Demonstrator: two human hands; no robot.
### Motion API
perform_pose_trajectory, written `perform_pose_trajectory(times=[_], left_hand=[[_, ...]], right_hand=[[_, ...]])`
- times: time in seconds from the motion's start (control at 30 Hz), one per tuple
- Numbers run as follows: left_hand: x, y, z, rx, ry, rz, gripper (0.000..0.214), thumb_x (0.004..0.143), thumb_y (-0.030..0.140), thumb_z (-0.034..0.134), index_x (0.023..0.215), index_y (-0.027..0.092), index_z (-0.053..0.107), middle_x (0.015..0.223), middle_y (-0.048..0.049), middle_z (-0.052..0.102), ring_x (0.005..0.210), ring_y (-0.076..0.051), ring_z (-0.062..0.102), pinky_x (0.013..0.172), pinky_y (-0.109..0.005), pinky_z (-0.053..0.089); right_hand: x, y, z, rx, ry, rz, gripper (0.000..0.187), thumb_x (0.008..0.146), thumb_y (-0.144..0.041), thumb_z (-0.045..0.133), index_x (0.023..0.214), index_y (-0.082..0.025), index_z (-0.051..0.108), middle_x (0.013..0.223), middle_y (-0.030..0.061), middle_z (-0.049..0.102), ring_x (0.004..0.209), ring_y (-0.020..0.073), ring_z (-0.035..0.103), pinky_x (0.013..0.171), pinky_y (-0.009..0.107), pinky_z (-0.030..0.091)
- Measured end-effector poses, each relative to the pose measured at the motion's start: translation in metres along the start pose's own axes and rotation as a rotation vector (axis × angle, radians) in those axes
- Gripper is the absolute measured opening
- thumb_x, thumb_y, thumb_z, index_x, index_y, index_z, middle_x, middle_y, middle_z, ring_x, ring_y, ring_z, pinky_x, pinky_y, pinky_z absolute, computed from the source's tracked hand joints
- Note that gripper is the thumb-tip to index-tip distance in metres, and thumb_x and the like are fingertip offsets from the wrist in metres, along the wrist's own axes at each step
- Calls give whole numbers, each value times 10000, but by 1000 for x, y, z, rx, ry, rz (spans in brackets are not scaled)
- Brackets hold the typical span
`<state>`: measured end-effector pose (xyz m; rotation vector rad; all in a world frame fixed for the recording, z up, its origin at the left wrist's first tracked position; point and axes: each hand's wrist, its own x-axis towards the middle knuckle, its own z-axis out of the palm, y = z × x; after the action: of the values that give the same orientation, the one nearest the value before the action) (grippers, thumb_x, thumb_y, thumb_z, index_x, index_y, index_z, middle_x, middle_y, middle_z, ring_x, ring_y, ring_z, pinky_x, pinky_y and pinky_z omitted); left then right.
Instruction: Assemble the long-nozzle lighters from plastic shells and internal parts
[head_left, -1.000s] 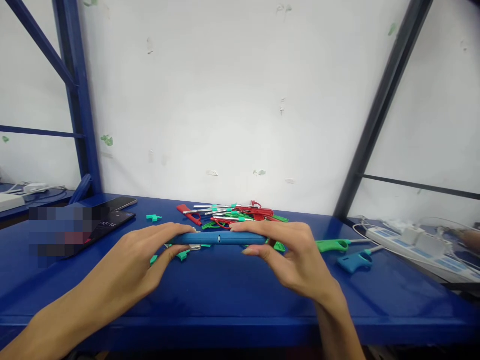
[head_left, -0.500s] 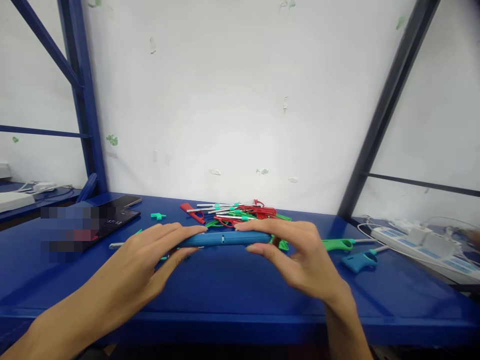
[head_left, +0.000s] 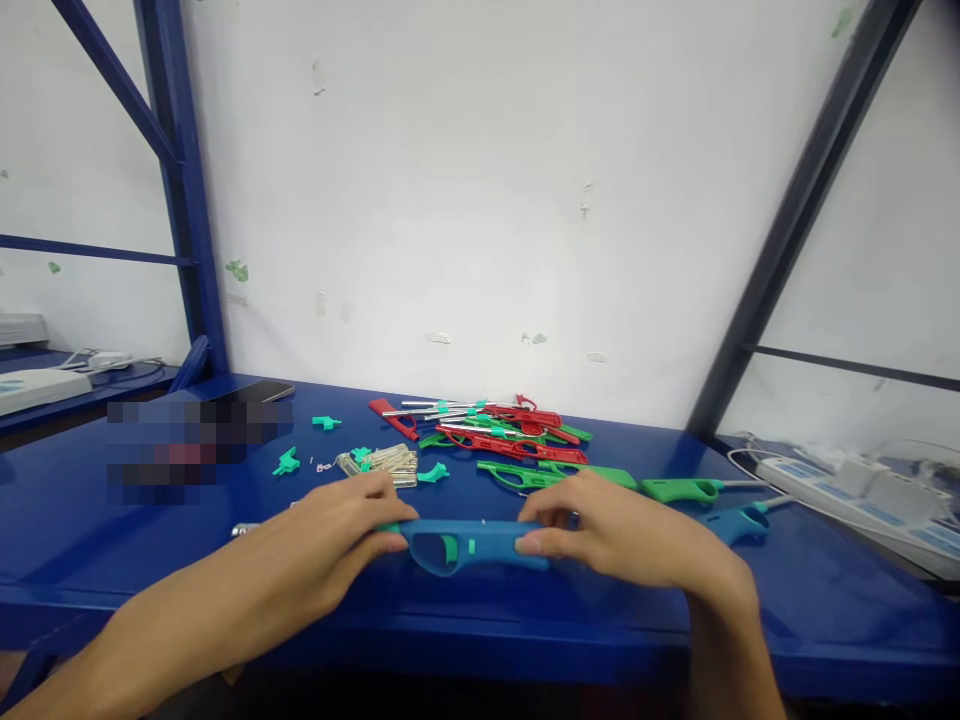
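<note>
A white wall point(head_left: 420, 200) stands behind a blue tabletop point(head_left: 465, 615). Over the tabletop's near part, the left hand point(head_left: 330, 535) and right hand point(head_left: 622, 530) hold a blue utility lighter point(head_left: 499, 540) between them, lengthwise across the front. The left hand is nearly closed, thumb and fingers pinching the lighter's neck; the right has thumb and fingers closed about the handle's other end. Beyond lies a heap of red and green lighter casings point(head_left: 510, 447), with a loose green casing point(head_left: 517, 475) close behind the right hand.

If the casing is not fully seated, uneven pressure from the two pinches could make its halves part; whether the seam is tight cannot be told. A slackened left grip could let the neck twist or slip. The right knuckles, if swung back, might nudge that green casing.

The lighter's body is smooth, plain blue, with its broad side turned partly toward the viewer. An oval guard loop opens near the left hand, and a teal trigger point(head_left: 450, 549) shows inside it. A metal tube end point(head_left: 244, 530) peeks out beyond the left forearm, roughly in line; the hand hides any join. Smallest is a pale teal window point(head_left: 472, 547) beside the loop.
</note>
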<state>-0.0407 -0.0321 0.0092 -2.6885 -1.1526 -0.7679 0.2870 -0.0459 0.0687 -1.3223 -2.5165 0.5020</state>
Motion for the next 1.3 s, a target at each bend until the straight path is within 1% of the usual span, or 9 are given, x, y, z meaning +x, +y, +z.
perform_pose_trajectory(times=[0.13, 0.33, 0.43, 0.67, 0.83, 0.97, 1.03, 1.13, 1.3], left_hand=[[2, 3, 5, -84, -163, 28, 256, 1077, 362, 547, 1178, 316, 778, 1156, -37, 771, 1057, -212, 744, 954, -288, 572], [7, 4, 7, 42, -64, -16, 199, 990, 257, 674, 1158, 315, 763, 1246, -53, 737, 1123, -272, 719, 954, -354, 564], [8, 4, 8, 80, -63, 8, 220, 949, 196, 708, 1135, 306, 751, 1216, -54, 738, 1094, -277, 721, 899, -349, 562], [11, 8, -2, -46, -186, -46, 130, 931, 400, 781, 1029, 317, 759, 1056, 1, 784, 924, -231, 753, 779, -288, 544], [13, -23, -20, 116, 10, -67, 371, 1049, 555, 517, 1092, 295, 779, 1076, -58, 799, 928, -278, 757, 774, -354, 554], [15, -54, -39, 278, 54, -200, 337, 1011, 455, 485, 1006, 306, 788, 974, -38, 813, 824, -278, 766, 628, -341, 525], [15, -62, -43, 199, -40, -211, 297, 1002, 440, 526, 994, 309, 793, 1019, -51, 821, 898, -284, 768, 699, -350, 549], [16, -66, -41, 69, -179, -217, 292, 997, 430, 554, 955, 297, 811, 1021, -50, 815, 914, -257, 752, 758, -326, 550], [16, -70, -34, 29, -232, -230, 271, 982, 360, 564, 943, 289, 822, 1030, -54, 802, 908, -243, 735, 758, -316, 525]], right_hand=[[8, 3, 4, 29, -75, 57, 191, 950, -388, 733, 894, -221, 807, 770, 3, 761, 693, 170, 675, 610, 246, 458], [8, 0, 3, -58, 88, 64, 164, 880, -383, 830, 980, -255, 807, 908, 10, 786, 849, 215, 720, 706, 280, 503], [3, 2, 4, -43, 87, 35, 220, 910, -375, 806, 1109, -281, 817, 1044, 29, 803, 938, 229, 733, 795, 305, 543], [-10, 13, 2, -2, 39, 98, 315, 909, -313, 799, 1224, -331, 798, 1087, 22, 813, 1016, 245, 741, 870, 334, 582], [-21, 28, -8, -80, 157, 118, 327, 1054, -406, 529, 1217, -295, 789, 1210, 47, 809, 1087, 279, 747, 953, 400, 566], [-31, 53, -12, -80, 180, 249, 405, 1015, -483, 500, 1227, -261, 764, 970, 67, 836, 842, 286, 776, 767, 380, 595], [-33, 64, -13, -84, 187, 332, 466, 985, -522, 495, 1265, -246, 746, 758, 62, 794, 754, 296, 770, 730, 378, 588], [-31, 74, -14, -81, 232, 398, 544, 959, -570, 491, 1315, -231, 723, 672, 61, 757, 742, 317, 762, 756, 398, 581], [-24, 82, -13, -126, 241, 412, 485, 873, -530, 632, 1266, -271, 750, 1009, 92, 833, 963, 351, 768, 876, 445, 566]])
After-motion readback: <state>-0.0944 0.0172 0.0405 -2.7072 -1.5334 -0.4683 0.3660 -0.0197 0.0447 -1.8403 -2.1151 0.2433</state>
